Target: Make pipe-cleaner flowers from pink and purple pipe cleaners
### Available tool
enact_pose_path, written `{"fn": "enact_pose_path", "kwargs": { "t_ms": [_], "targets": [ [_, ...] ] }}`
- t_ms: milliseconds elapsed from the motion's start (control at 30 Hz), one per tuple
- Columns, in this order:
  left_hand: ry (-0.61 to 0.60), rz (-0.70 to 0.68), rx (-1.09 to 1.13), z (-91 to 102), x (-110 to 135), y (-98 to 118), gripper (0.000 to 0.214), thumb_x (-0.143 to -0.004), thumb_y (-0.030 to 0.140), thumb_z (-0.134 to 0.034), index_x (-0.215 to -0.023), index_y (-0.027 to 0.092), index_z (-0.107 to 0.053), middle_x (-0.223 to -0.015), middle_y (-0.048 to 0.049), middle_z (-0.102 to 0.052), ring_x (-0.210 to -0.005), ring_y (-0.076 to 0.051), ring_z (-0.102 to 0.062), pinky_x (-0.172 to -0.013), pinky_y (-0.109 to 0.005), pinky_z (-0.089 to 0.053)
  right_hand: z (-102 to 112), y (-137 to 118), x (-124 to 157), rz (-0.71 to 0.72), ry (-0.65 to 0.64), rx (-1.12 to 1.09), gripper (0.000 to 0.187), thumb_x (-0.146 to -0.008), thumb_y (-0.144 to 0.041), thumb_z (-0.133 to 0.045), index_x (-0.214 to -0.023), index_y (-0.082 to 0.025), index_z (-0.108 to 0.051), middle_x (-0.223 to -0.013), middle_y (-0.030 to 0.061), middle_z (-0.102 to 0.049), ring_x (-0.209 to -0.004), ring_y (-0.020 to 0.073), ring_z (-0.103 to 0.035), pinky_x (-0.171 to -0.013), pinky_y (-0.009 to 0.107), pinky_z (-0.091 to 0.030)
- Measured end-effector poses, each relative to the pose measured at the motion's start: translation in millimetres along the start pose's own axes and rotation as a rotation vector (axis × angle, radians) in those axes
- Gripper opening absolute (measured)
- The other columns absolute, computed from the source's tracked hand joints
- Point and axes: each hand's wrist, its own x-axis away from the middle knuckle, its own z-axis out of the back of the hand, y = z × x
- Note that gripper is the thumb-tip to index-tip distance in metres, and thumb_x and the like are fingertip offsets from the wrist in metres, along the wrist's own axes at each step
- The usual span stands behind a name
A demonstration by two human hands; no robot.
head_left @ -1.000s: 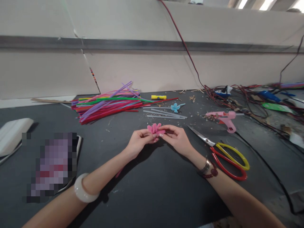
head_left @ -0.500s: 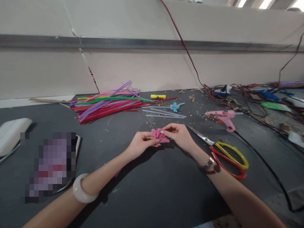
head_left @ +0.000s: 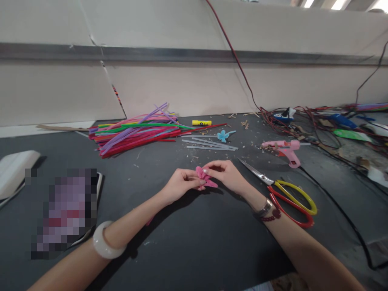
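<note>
White bangle (head_left: 107, 240) is circling the left forearm (head_left: 136, 226) while the left hand (head_left: 182, 186) and right hand (head_left: 226, 176) are pinching a pink pipe-cleaner flower (head_left: 207, 178) over the worktop (head_left: 188, 250), fingertips (head_left: 204, 171) hiding its centre, scissors (head_left: 257, 173) lying just right.

Head-worn view, forward and down, over left hand (head_left: 180, 186), right hand (head_left: 224, 173)

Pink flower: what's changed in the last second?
The flower has moved down and rightward, and its petals look bunched narrower. The left hand and right hand have not let go; both hold it in their fingers. The scissors and glue gun stayed where they were.
</note>
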Motion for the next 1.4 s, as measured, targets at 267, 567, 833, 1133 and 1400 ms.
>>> {"fn": "enact_pose_path", "kwargs": {
  "t_ms": [267,567,833,1133,1400],
  "targets": [
    [-0.173,0.103,0.018,-2.1,4,5,0.017,-0.07,0.019,-0.067,-0.084,0.009,-0.07,-0.07,-0.0074,-0.069,-0.062,-0.01,-0.06,-0.065,-0.021,-0.047,7,3,1,-0.099,-0.215,-0.057,0.023,-0.073,-0.03,-0.061,-0.089,-0.015,-0.068,-0.082,0.0053,-0.069,-0.07,0.0133,-0.061,-0.069,0.027,-0.047],
    [-0.23,0.261,0.258,2.5,6,12,0.02,-0.07,0.016,-0.067,-0.089,0.009,-0.069,-0.081,-0.0114,-0.069,-0.058,-0.006,-0.057,-0.06,-0.017,-0.045,10,-5,2,-0.041,-0.232,-0.156,0.014,-0.071,-0.027,-0.065,-0.081,-0.018,-0.069,-0.077,0.0015,-0.067,-0.071,0.0117,-0.058,-0.069,0.024,-0.043],
    [-0.127,0.343,0.535,6.3,3,9,0.012,-0.072,0.009,-0.064,-0.083,0.006,-0.067,-0.063,-0.0039,-0.064,-0.052,-0.003,-0.055,-0.052,-0.01,-0.046,2,1,3,-0.037,-0.167,-0.42,0.011,-0.071,-0.024,-0.066,-0.081,-0.019,-0.069,-0.077,-0.0005,-0.066,-0.069,0.0086,-0.057,-0.069,0.022,-0.043],
    [-0.014,0.311,0.543,1.7,2,10,0.01,-0.077,0.01,-0.06,-0.08,0.005,-0.068,-0.063,-0.0045,-0.064,-0.051,-0.003,-0.057,-0.055,-0.008,-0.048,-4,-1,5,-0.066,-0.128,-0.436,0.017,-0.073,-0.026,-0.064,-0.089,-0.021,-0.068,-0.082,0.0008,-0.066,-0.071,0.01,-0.058,-0.071,0.024,-0.045],
    [0.142,0.079,0.581,4.8,-4,6,0.007,-0.074,0.009,-0.062,-0.078,0.009,-0.067,-0.063,-0.0016,-0.066,-0.051,-0.002,-0.057,-0.057,-0.009,-0.048,-11,8,0,-0.021,-0.027,-0.383,0.025,-0.074,-0.02,-0.059,-0.099,-0.021,-0.063,-0.096,0.0026,-0.064,-0.087,0.0138,-0.058,-0.081,0.029,-0.045]
  ]
}}
